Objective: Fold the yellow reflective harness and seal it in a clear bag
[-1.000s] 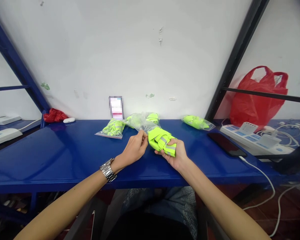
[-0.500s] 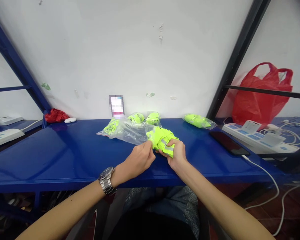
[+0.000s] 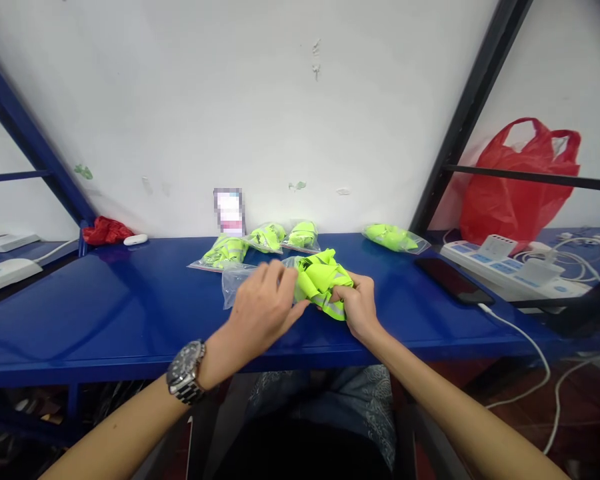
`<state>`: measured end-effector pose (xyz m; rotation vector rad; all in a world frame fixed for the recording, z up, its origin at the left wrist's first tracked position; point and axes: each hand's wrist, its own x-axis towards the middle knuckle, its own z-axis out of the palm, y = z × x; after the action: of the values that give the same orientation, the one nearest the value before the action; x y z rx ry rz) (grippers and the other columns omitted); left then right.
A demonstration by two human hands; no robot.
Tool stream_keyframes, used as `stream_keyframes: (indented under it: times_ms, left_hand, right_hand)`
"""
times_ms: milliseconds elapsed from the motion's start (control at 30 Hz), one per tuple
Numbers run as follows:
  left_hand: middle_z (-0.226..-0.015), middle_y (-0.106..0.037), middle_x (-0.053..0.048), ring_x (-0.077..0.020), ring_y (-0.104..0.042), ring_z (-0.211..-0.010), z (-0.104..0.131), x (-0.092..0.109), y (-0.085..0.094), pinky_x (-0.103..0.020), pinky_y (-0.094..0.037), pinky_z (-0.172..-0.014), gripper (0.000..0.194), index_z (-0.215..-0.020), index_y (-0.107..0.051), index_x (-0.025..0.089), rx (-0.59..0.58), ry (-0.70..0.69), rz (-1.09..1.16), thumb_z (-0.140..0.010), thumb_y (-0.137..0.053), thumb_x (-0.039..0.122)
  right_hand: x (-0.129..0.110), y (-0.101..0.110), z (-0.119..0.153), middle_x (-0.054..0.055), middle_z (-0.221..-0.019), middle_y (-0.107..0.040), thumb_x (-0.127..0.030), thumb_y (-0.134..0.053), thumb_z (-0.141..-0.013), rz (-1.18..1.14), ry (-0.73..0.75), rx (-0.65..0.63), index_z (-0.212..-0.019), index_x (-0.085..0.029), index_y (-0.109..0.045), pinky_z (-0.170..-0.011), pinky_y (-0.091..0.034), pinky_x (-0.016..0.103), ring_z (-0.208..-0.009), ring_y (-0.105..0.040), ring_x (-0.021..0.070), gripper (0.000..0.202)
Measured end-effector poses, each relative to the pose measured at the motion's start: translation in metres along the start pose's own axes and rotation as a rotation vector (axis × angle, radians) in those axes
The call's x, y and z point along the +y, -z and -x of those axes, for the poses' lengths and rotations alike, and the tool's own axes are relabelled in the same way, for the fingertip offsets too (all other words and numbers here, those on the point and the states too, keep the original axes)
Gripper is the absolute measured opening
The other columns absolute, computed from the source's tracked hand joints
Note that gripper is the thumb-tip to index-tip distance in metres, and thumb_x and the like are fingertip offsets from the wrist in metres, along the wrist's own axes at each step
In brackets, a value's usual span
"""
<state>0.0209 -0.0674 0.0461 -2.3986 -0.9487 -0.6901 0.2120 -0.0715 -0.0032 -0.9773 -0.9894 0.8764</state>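
Observation:
My right hand (image 3: 361,307) is closed around a bundled neon-yellow reflective vest (image 3: 323,280) with grey bands, thumb pressed into its right side. At the vest's left end, my left hand (image 3: 267,300), with a metal watch on the wrist, curls over a clear plastic bag (image 3: 234,283). Its thumb points towards the vest and its fingertips are partly hidden. The bag's crumpled film sticks out left of that hand and also shows against the vest's left side. Both hands are just above the front part of the blue table (image 3: 130,307).
Bagged yellow bundles lie along the back: one on the left (image 3: 225,252), two near the middle (image 3: 267,237), one on the right (image 3: 390,237). A phone (image 3: 229,210) leans on the wall. To the right are a dark phone (image 3: 453,280) on a cable, a power strip (image 3: 510,267) and a red bag (image 3: 520,187).
My left hand has moved left and up from the vest's lower edge, over the clear bag. The bag's film is drawn closer to the vest, uncovering the bundles behind. My right hand keeps its hold.

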Motion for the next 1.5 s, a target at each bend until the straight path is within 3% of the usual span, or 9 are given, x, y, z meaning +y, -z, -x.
stream_keyframes:
  times_ms: [100, 167, 433, 633, 867, 1133, 1233, 1367, 1500]
  left_hand:
    - [-0.13, -0.051, -0.028, -0.0423, -0.05, -0.119, -0.007, -0.02, 0.001, -0.051, -0.044, -0.094, 0.098, -0.138, -0.034, 0.003, 0.033, -0.123, -0.028, -0.069, -0.076, 0.058]
    - [-0.137, -0.047, -0.03, -0.0433, -0.048, -0.125, -0.008, -0.029, -0.008, -0.052, -0.043, -0.099, 0.11, -0.144, -0.025, 0.002, -0.016, -0.183, -0.002, -0.064, -0.08, 0.055]
    - [-0.121, -0.058, -0.025, -0.0372, -0.061, -0.106, 0.0, -0.022, -0.042, -0.049, -0.053, -0.088, 0.086, -0.139, -0.031, 0.001, 0.082, -0.203, 0.152, -0.068, -0.071, 0.03]
    - [-0.123, -0.055, -0.026, -0.037, -0.057, -0.115, -0.008, -0.017, -0.033, -0.051, -0.053, -0.093, 0.079, -0.142, -0.026, 0.002, 0.215, -0.288, 0.212, -0.085, -0.063, 0.041]
    - [-0.12, -0.055, -0.023, -0.0317, -0.055, -0.114, -0.011, -0.013, -0.017, -0.049, -0.053, -0.093, 0.069, -0.15, -0.015, 0.005, 0.233, -0.45, 0.205, -0.094, -0.05, 0.027]
    - [-0.113, -0.053, -0.012, -0.0241, -0.057, -0.1, -0.011, -0.006, -0.024, -0.042, -0.055, -0.079, 0.072, -0.151, -0.018, 0.033, 0.229, -0.486, 0.154, -0.089, -0.044, 0.005]
    - [-0.126, -0.05, -0.016, -0.0286, -0.053, -0.116, -0.01, -0.01, -0.023, -0.048, -0.052, -0.09, 0.076, -0.151, -0.014, 0.031, 0.138, -0.455, 0.216, -0.088, -0.049, 0.008]
    - [-0.142, -0.044, -0.02, -0.0322, -0.044, -0.131, 0.0, -0.019, -0.011, -0.051, -0.044, -0.105, 0.088, -0.151, -0.012, 0.018, -0.036, -0.352, 0.495, -0.085, -0.066, 0.039]
    - [-0.111, -0.062, -0.012, -0.0226, -0.059, -0.103, 0.012, -0.023, -0.004, -0.041, -0.051, -0.089, 0.027, -0.117, -0.052, 0.017, 0.071, 0.018, 0.55, -0.097, -0.048, 0.034]
  right_hand:
    - [0.001, -0.001, 0.002, -0.003, -0.056, -0.057, -0.012, -0.052, -0.051, 0.031, 0.028, -0.078, -0.061, -0.014, -0.061, -0.042, -0.041, 0.024, -0.048, -0.048, 0.0141, 0.014]
    - [-0.001, -0.003, 0.003, -0.003, -0.059, -0.057, -0.013, -0.052, -0.052, 0.053, 0.078, -0.113, -0.062, -0.015, -0.061, -0.045, -0.04, 0.024, -0.051, -0.046, 0.0132, 0.014]
    - [-0.01, 0.006, 0.007, -0.005, -0.06, -0.052, -0.015, -0.051, -0.06, 0.38, 0.374, -0.287, -0.088, -0.013, -0.07, -0.052, -0.036, 0.023, -0.056, -0.039, 0.011, 0.034]
    - [-0.019, 0.006, 0.009, -0.003, -0.058, -0.05, -0.019, -0.056, -0.074, 0.555, 0.765, -0.318, -0.074, -0.014, -0.064, -0.051, -0.037, 0.023, -0.05, -0.043, 0.0096, 0.01]
    - [-0.023, 0.007, 0.012, 0.005, -0.075, -0.066, -0.013, -0.052, -0.076, 0.59, 0.986, -0.413, -0.094, -0.015, -0.064, -0.056, -0.048, 0.025, -0.059, -0.059, 0.0148, 0.021]
    - [-0.012, 0.014, 0.004, 0.009, -0.1, -0.073, -0.01, -0.051, -0.071, 0.584, 1.122, -0.438, -0.107, -0.018, -0.064, -0.07, -0.057, 0.027, -0.084, -0.071, 0.0198, 0.039]
    - [-0.009, 0.018, 0.001, 0.012, -0.111, -0.071, -0.012, -0.049, -0.071, 0.787, 1.145, -0.374, -0.117, -0.016, -0.062, -0.073, -0.057, 0.03, -0.095, -0.07, 0.0225, 0.049]
    - [-0.005, 0.026, -0.001, 0.018, -0.122, -0.066, -0.018, -0.048, -0.07, 1.243, 1.218, -0.4, -0.128, -0.014, -0.061, -0.064, -0.054, 0.032, -0.091, -0.067, 0.0264, 0.06]
    - [-0.002, 0.032, 0.004, 0.018, -0.125, -0.064, -0.021, -0.049, -0.074, 1.382, 1.281, -0.44, -0.136, -0.016, -0.057, -0.064, -0.053, 0.031, -0.093, -0.065, 0.0271, 0.062]
